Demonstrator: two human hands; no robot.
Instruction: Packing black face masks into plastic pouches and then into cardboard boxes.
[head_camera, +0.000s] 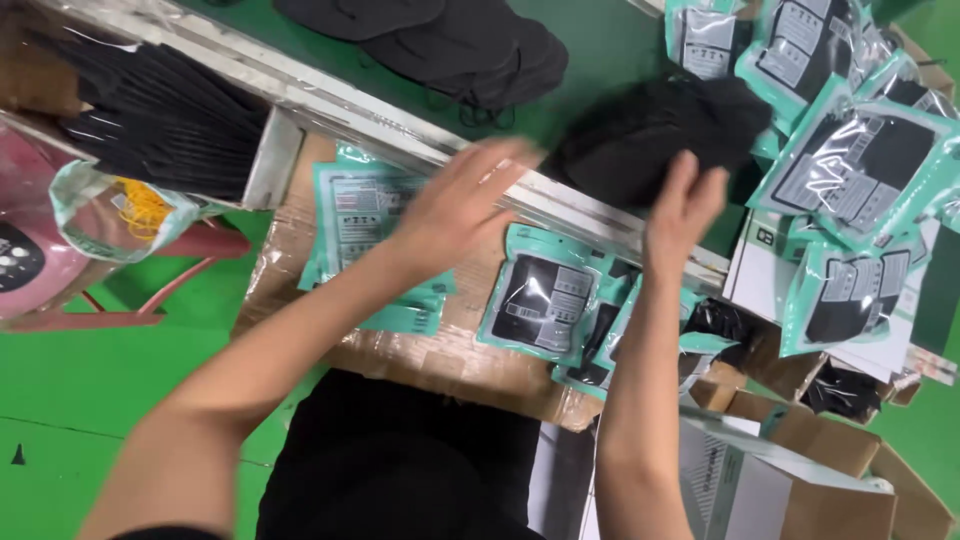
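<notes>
The right hand (685, 205) is closing its fingers on a stack of black masks (650, 135) at the conveyor rail (560, 205). The left hand (455, 205) is hovering open, empty. Many sealed teal packets (545, 300) are lying below the rail; loose masks (470, 50) are waiting beyond it.

This is a packing line in a small factory or workshop. A green conveyor belt (600, 45) with a pale metal rail (400, 140) carries loose black face masks (640, 135). Sealed teal-edged pouches (860, 170) of the same masks pile up at the right edge, and more lie on a tape-wrapped cardboard counter (450, 360). Open cardboard cartons (820, 470) stand below, on a green-painted floor (60, 400).
</notes>
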